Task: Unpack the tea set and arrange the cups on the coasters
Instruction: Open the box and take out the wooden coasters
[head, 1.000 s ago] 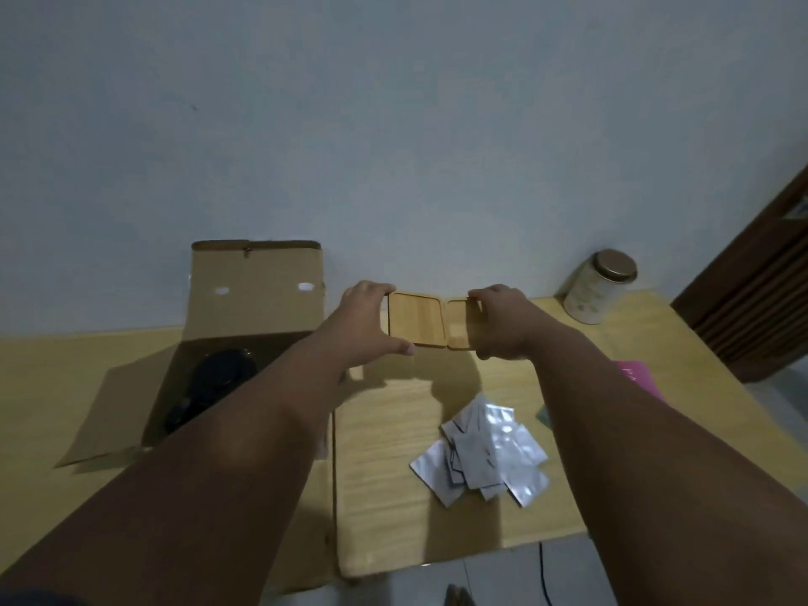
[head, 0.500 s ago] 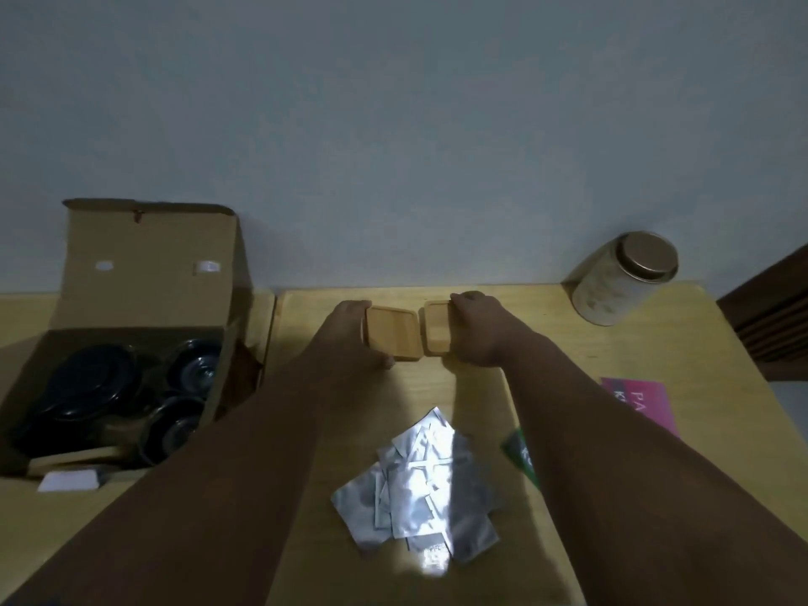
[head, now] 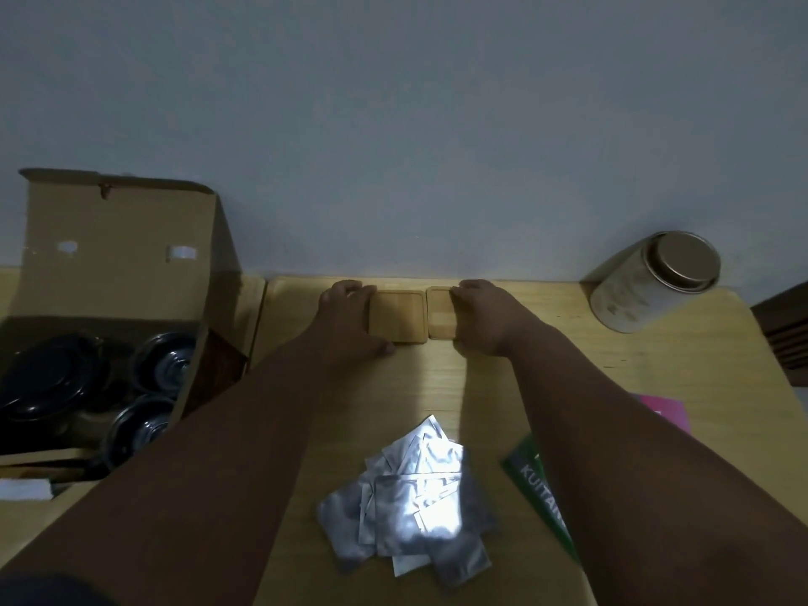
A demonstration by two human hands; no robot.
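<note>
Head view: left hand (head: 345, 321) grips left coaster (head: 397, 317), fingers curled over far edge, thumb at near edge. Right hand (head: 481, 319) grips right coaster (head: 440, 314) likewise. Coasters side by side between fingers. Cups (head: 162, 360) in box (head: 118, 255), well left of left fingers.

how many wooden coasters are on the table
2. The left coaster lies near the wall, gripped by the left hand; the right coaster lies beside it, partly under the right hand. Others may be hidden in the box.
</note>
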